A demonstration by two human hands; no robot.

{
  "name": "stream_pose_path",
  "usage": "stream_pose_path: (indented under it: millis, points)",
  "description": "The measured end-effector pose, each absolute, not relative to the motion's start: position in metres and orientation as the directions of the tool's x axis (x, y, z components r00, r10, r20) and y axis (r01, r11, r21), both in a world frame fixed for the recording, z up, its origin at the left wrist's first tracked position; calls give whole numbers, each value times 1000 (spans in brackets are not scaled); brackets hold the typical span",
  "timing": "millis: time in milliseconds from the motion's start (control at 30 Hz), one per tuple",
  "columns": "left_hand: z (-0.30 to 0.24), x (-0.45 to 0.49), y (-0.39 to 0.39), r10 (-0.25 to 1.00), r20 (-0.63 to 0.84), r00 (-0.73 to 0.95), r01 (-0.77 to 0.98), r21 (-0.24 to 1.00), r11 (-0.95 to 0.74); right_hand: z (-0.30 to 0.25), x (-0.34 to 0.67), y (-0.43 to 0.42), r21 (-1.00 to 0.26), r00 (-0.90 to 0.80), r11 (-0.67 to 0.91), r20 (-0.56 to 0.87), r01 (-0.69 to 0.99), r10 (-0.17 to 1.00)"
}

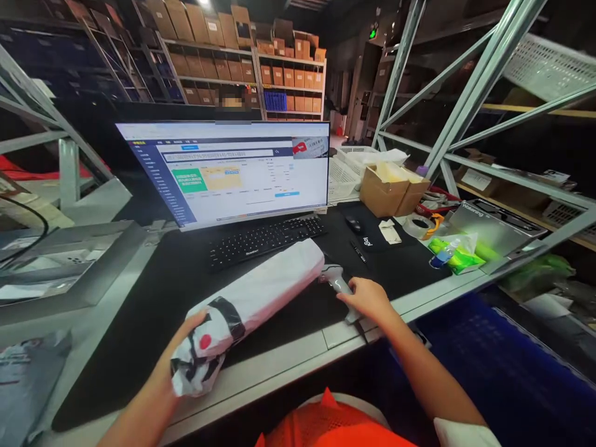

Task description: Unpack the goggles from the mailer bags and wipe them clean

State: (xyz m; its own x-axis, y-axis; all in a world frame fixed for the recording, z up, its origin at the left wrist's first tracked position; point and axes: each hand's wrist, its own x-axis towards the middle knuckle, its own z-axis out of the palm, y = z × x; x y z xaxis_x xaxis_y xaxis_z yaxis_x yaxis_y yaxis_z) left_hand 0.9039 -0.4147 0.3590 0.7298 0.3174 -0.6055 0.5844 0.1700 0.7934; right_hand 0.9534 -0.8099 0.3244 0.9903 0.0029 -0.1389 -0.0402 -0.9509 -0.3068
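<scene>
From the centre of the rectangular black desk mat [139, 323], the long white plastic-wrapped parcel [274, 276] slants above it from 7 o'clock, where the left hand [184, 344] holds it, to 1 o'clock. The grey pistol-shaped scanner [339, 282], in the right hand [370, 298], is at 3 o'clock, just beside the parcel's far end. At 12 o'clock lies the rectangular black keyboard [261, 241], before the wide flat monitor [233, 205]. At 2 o'clock sits the rounded black mouse [353, 223], the brown cardboard box [384, 195] beyond it.
</scene>
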Motion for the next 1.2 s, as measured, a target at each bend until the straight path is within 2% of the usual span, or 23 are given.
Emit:
stream_pose_path:
  millis: [100, 167, 233, 300, 367, 433, 467, 533, 600, 667, 767, 800, 867, 967, 1033, 1100, 1200]
  points:
    - [352, 898, -418, 286, -659, 695, 603, 752, 266, 321, 948, -809, -281, 990, -958, -138, -53, -14]
    - [350, 896, -411, 271, -645, 715, 612, 764, 204, 322, 940, -818, -270, 991, -958, -114, -93, -63]
    - [349, 895, -399, 224, -558, 799, 569, 822, 21, 326, 933, -842, -270, 982, -944, -64, -191, -180]
    - [355, 898, -386, 125, -428, 895, 445, 839, -314, 329, 935, -880, -269, 942, -904, -40, -332, -334]
    - [370, 904, -378, 47, -328, 943, 272, 688, -673, 330, 949, -922, -231, 907, -878, -76, -420, -414]
    - [392, 914, -379, 38, -229, 973, 143, 461, -876, 327, 970, -956, -185, 877, -857, -111, -480, -467]
    - [403, 919, -383, 25, -176, 984, 93, 390, -916, 325, 979, -967, -174, 864, -846, -117, -503, -490]
    - [421, 927, -401, -57, -118, 991, -15, 327, -945, 322, 992, -979, -164, 852, -836, -126, -523, -508]
    - [428, 929, -424, -178, -123, 976, -138, 278, -950, 320, 994, -976, -165, 855, -839, -111, -519, -507]
    - [422, 925, -445, -258, -130, 957, -231, 190, -954, 320, 989, -963, -167, 866, -851, -35, -498, -500]
    - [401, 919, -456, -251, -100, 963, -245, 70, -967, 323, 978, -930, -192, 925, -925, 132, -328, -355]
    - [395, 920, -453, -244, -95, 965, -238, 72, -969, 324, 976, -917, -201, 949, -949, 156, -242, -274]
    - [388, 929, -439, -260, -119, 958, -240, 161, -957, 323, 976, -891, -216, 981, -972, 151, -90, -124]
    - [392, 953, -414, -306, -257, 917, -174, 435, -884, 317, 988, -854, -218, 993, -976, 115, 25, 0]
    - [397, 965, -404, -359, -401, 843, -41, 618, -785, 310, 997, -833, -206, 995, -977, 97, 46, 26]
    - [399, 971, -399, -429, -488, 760, 71, 718, -692, 303, 1005, -816, -189, 996, -981, 88, 38, 21]
    - [396, 967, -399, -384, -467, 796, 54, 688, -724, 297, 1011, -804, -163, 996, -986, 90, 21, 6]
